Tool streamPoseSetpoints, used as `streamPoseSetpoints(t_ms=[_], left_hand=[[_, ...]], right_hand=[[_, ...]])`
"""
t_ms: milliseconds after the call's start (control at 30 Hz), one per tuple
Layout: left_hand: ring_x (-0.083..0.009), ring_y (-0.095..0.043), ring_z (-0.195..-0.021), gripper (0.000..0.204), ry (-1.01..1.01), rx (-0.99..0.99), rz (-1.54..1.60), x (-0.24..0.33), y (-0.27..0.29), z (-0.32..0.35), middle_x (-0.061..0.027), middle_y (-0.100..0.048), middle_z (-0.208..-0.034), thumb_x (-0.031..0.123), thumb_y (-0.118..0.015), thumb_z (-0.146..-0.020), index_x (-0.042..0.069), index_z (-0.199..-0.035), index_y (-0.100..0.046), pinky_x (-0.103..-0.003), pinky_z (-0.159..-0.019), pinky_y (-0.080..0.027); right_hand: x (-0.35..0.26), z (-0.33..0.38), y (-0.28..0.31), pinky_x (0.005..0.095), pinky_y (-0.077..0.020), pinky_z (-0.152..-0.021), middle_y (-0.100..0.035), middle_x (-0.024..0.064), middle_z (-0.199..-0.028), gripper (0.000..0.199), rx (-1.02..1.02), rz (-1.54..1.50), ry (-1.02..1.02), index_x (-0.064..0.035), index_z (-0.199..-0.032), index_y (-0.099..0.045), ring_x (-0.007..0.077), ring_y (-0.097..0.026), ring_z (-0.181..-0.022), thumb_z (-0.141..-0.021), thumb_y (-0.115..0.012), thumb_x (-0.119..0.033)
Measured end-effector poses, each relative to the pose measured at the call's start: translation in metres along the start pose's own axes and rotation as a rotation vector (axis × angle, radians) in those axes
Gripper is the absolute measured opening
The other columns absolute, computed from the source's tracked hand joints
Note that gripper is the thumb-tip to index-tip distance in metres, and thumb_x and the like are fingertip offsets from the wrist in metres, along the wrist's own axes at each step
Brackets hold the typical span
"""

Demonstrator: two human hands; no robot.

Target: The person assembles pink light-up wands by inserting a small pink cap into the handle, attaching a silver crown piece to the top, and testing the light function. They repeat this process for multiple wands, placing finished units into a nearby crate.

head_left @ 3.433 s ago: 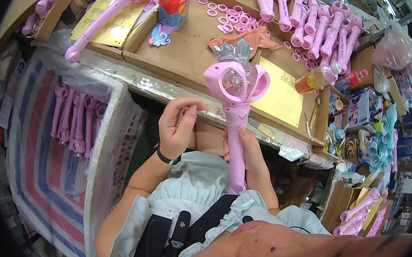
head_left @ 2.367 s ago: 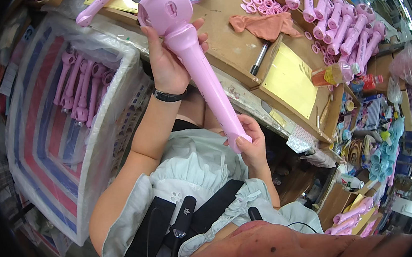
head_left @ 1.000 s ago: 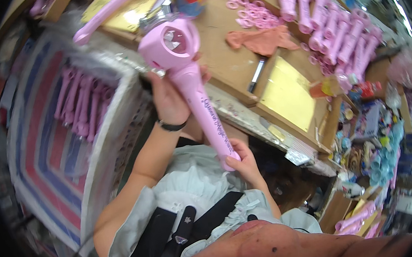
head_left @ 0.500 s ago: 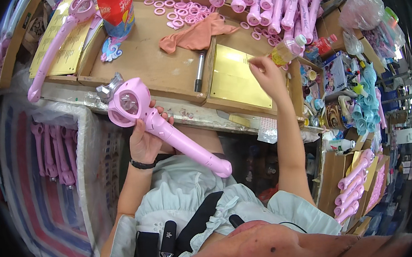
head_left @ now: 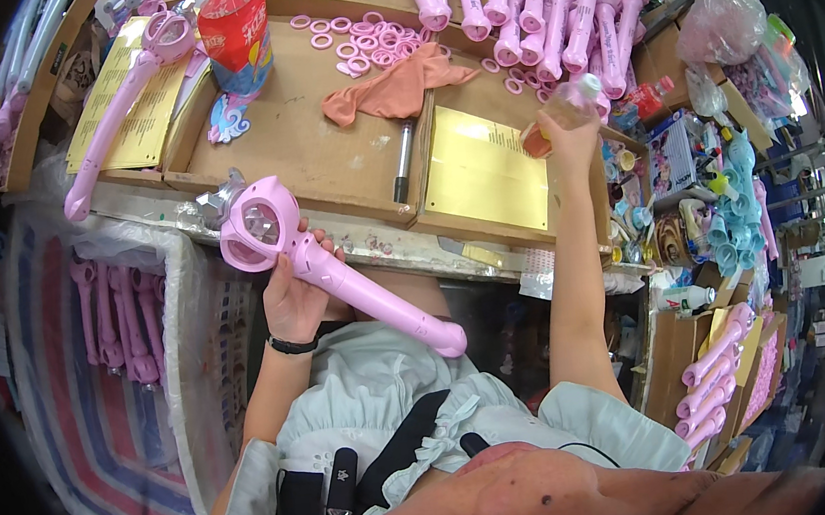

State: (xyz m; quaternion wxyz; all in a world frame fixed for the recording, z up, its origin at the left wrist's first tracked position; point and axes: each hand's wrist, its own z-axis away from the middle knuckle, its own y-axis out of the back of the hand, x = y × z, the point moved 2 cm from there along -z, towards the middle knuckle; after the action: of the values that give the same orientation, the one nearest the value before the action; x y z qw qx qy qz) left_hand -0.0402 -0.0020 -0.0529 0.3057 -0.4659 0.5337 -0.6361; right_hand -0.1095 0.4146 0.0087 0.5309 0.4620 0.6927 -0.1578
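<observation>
My left hand [head_left: 298, 295] is closed around a pink toy wand [head_left: 377, 301] just below its ring-shaped head. The wand slants over my lap, and a clear gem-like piece shows inside the head. A shiny silver piece [head_left: 223, 203] sits at the head's upper left end. On the right, my right hand [head_left: 569, 143] is wrapped around a clear plastic bottle [head_left: 577, 96] with yellowish liquid, tilted, beside a yellow printed sheet [head_left: 484, 172]. The hand hides much of the bottle.
An orange cloth [head_left: 393, 87], a black marker [head_left: 404, 163] and pink rings [head_left: 378, 45] lie in the cardboard tray [head_left: 310, 143]. Several pink wands [head_left: 548, 17] are piled behind. A red-labelled bottle [head_left: 237, 40] stands left; a plastic-lined bin [head_left: 97, 411] holds more wands.
My right hand has moved forward and right onto the clear bottle and closed around it. The bottle has tilted slightly. My left hand still holds the wand in nearly the same place.
</observation>
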Motion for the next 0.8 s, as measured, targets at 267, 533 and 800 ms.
streamPoseSetpoints(t_ms=[267,533,800], left_hand=[[-0.0246,-0.051,-0.108,0.049,0.009,0.031,0.006,-0.002,-0.002,0.001,-0.0131,-0.050,-0.115,0.025,-0.056,-0.090,0.002,-0.129,-0.037,-0.043,-0.102,-0.036],[-0.0242,-0.051,-0.107,0.048,-0.022,0.023,-0.020,0.002,-0.002,0.004,-0.0130,-0.051,-0.115,0.025,-0.056,-0.090,0.002,-0.128,-0.038,-0.042,-0.101,-0.037],[-0.0245,-0.052,-0.107,0.051,-0.003,0.030,-0.012,0.001,0.002,0.003,-0.0143,-0.051,-0.115,0.026,-0.056,-0.090,0.002,-0.129,-0.035,-0.042,-0.101,-0.036]], right_hand=[[-0.043,0.030,-0.069,0.0353,-0.0382,-0.096,-0.046,0.0157,-0.121,0.086,-0.388,-0.120,0.195,0.0045,-0.128,-0.035,0.0252,-0.047,-0.113,-0.063,-0.082,-0.024],[-0.010,0.020,-0.071,0.0382,-0.0381,-0.097,-0.051,0.0164,-0.120,0.075,-0.847,0.083,0.239,0.0000,-0.127,-0.041,0.0295,-0.049,-0.113,-0.064,-0.078,-0.019],[0.028,-0.014,-0.031,0.0365,-0.0436,-0.087,-0.060,0.0152,-0.108,0.053,-0.875,0.917,0.240,-0.0062,-0.107,-0.062,0.0280,-0.056,-0.104,-0.065,-0.073,-0.037]])
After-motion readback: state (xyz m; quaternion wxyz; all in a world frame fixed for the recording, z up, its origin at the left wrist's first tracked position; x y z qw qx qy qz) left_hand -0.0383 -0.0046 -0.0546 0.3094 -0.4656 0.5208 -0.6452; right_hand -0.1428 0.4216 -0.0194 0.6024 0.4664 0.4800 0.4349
